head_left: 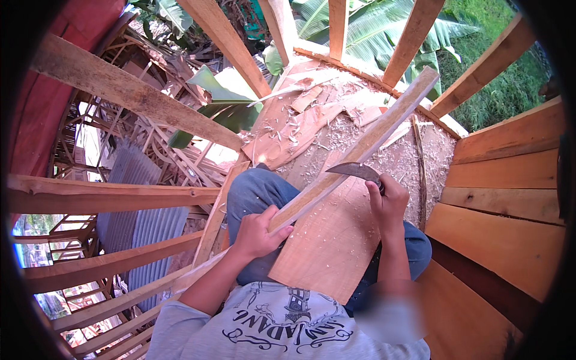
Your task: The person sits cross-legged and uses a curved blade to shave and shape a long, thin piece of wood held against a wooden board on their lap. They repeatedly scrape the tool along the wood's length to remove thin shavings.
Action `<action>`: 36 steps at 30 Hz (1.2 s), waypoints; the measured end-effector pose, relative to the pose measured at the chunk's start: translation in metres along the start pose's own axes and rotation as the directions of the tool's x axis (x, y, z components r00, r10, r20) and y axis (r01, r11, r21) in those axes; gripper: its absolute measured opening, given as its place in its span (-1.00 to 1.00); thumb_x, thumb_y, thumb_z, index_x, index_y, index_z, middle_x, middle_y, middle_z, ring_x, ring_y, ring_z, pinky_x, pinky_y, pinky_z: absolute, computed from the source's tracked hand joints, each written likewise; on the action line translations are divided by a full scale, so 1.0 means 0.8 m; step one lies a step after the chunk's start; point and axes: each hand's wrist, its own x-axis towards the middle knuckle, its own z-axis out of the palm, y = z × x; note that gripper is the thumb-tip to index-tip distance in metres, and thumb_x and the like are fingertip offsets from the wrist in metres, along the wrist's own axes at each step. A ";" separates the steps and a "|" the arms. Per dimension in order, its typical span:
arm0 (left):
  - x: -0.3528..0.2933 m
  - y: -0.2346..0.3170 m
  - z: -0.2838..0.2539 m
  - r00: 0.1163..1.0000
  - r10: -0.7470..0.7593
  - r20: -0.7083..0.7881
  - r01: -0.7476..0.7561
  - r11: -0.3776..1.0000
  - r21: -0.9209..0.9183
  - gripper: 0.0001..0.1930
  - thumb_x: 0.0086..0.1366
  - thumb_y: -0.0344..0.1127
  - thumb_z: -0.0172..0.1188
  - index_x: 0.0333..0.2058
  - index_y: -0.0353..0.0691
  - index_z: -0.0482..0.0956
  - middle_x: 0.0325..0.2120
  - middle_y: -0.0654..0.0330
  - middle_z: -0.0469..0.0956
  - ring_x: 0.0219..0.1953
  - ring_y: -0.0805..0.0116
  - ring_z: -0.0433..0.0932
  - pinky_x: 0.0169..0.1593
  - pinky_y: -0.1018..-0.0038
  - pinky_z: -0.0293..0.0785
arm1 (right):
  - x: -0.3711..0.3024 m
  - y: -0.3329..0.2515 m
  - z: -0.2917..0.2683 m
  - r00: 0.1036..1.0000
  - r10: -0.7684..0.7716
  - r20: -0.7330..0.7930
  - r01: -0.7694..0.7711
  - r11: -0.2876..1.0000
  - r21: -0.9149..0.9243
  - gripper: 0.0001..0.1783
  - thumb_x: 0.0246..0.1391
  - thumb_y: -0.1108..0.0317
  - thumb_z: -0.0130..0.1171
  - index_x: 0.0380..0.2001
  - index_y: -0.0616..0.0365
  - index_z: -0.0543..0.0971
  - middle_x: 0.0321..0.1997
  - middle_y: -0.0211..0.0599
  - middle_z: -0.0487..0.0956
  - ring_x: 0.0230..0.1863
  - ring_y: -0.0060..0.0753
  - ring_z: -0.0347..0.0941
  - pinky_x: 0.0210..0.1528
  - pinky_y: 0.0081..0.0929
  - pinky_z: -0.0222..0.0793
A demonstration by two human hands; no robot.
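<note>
A long narrow wooden strip (371, 141) slants from under my left arm up to the far right, across my lap. My left hand (259, 233) is closed round it near its lower part. In my right hand (390, 203) is a knife with a curved dark blade (354, 170), its handle mostly covered by my fingers. The blade lies across the strip, its tip pointing left. Beneath the strip a wide flat board (329, 240) rests over my lap, with a few shavings on it.
Curled wood shavings (336, 135) and offcuts cover the floor ahead. Slanting wooden bars (138, 108) fence the left and far sides. A plank wall (501, 198) stands on the right. Beyond the bars lie corrugated metal sheets (147, 222), piled scrap wood and banana leaves (372, 36).
</note>
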 end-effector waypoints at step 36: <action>0.001 -0.003 0.000 0.999 0.030 -0.024 -0.031 0.999 -0.035 -0.64 0.04 -0.07 0.30 -0.39 -0.25 0.46 -0.71 -0.01 0.41 -0.62 0.02 0.50 -0.53 0.34 0.31 | 0.008 0.029 -0.008 0.929 0.353 -0.113 -0.202 0.737 0.645 -0.42 0.32 -0.01 -0.15 -0.73 0.09 0.27 -0.79 -0.57 0.19 -0.79 -0.74 0.13 -0.75 -0.68 -0.06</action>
